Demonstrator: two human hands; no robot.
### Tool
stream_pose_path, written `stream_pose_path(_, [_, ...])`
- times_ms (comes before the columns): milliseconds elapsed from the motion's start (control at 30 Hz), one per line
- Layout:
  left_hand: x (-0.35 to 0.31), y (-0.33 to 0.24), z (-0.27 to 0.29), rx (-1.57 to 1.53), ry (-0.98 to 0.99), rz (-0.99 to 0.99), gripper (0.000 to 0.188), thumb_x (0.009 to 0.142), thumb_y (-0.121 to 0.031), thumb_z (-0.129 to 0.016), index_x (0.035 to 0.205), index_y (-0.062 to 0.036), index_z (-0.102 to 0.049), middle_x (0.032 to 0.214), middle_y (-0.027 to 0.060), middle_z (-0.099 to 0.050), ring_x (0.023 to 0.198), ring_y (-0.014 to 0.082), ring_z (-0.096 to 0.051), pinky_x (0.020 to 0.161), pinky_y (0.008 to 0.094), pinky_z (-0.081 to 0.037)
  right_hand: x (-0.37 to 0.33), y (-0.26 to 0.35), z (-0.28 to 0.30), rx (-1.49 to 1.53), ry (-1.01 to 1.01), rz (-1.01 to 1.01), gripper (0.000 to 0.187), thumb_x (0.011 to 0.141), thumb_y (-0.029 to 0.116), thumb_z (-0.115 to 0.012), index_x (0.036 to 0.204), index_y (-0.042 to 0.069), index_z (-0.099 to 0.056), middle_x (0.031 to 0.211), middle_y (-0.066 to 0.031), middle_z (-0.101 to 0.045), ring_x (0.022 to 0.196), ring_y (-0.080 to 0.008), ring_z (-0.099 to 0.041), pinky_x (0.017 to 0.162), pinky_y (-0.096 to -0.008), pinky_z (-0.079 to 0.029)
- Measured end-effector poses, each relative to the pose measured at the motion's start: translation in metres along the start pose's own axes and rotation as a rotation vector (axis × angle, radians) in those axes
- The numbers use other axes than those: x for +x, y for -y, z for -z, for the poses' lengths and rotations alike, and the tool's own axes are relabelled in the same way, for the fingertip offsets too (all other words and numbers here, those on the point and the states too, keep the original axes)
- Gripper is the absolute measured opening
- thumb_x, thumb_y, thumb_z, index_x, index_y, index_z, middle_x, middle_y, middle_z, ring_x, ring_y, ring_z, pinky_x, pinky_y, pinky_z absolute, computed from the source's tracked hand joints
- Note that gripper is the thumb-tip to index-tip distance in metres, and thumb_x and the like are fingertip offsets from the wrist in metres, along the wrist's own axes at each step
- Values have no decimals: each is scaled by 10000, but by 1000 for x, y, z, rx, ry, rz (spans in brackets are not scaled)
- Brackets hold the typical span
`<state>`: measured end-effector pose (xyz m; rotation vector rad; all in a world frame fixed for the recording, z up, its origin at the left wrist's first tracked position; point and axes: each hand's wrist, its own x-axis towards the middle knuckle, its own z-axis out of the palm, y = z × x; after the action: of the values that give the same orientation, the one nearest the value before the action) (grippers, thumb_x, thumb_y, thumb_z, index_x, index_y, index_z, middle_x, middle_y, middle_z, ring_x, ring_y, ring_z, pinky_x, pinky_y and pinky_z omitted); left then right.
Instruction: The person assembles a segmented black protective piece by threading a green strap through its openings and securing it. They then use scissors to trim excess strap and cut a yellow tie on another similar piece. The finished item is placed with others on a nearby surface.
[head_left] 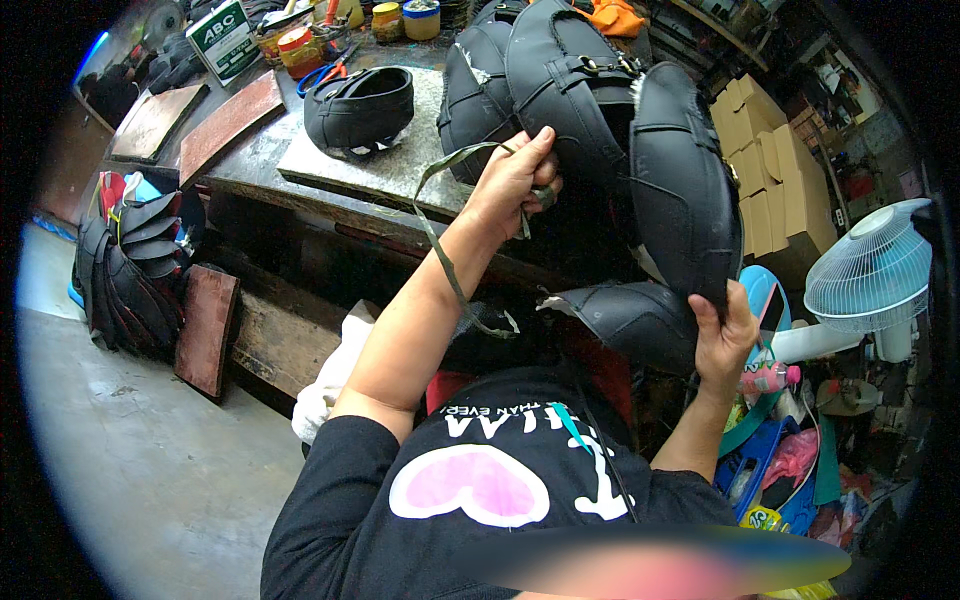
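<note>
My left hand (522,180) is closed round a thin dark green strip (432,225), whose loose end hangs in a loop past my forearm. Its thumb rests against a bunch of black shoe uppers (565,110) with stitched seams and small buckles. At the right, the thumb and fingers of my right hand (725,335) grip the lower edge of a long black shoe upper (685,180). Below that, another black upper (635,315) with a frayed pale edge hangs near my lap. One more shoe upper (360,112) sits apart on a pale slab (305,160) on the workbench.
Reddish boards (235,125), orange-handled scissors (325,75), jars (300,52) and a green-and-white can (222,42) stand on the bench. A bundle of black pieces (135,265) is at the left. Cardboard boxes (775,175) and a fan (868,265) are at the right.
</note>
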<state>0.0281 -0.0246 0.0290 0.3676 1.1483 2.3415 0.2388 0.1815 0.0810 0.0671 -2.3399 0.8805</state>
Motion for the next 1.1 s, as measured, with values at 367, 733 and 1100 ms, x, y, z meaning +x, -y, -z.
stream_pose_path(367, [-1,-1,-3,-12,-8,2,325,1015,-337,-469,759,-165,-366,550,-49,-323,429,76,-303,369,236,-207,-10,5,16,21,-39,22,280,826,179,-759,958,-18,-609,772,-88,-656,673,-169,-598,646,-283,-476])
stream_pose_path(733, [-1,0,-2,-45,16,-8,304,1014,-330,-477,774,-174,-373,550,-52,-313,436,74,-299,366,231,-210,-11,6,16,-17,-15,34,283,796,158,-779,919,-25,-602,756,-102,-639,638,-192,-578,622,-287,-470])
stream_pose_path(1100, [1,2,-1,-85,40,-10,298,1017,-321,-467,780,-165,-376,551,-48,-303,426,75,-272,374,232,-210,-2,17,11,-47,73,107,262,755,147,-795,888,5,-620,703,-115,-644,595,-259,-621,568,-325,-463])
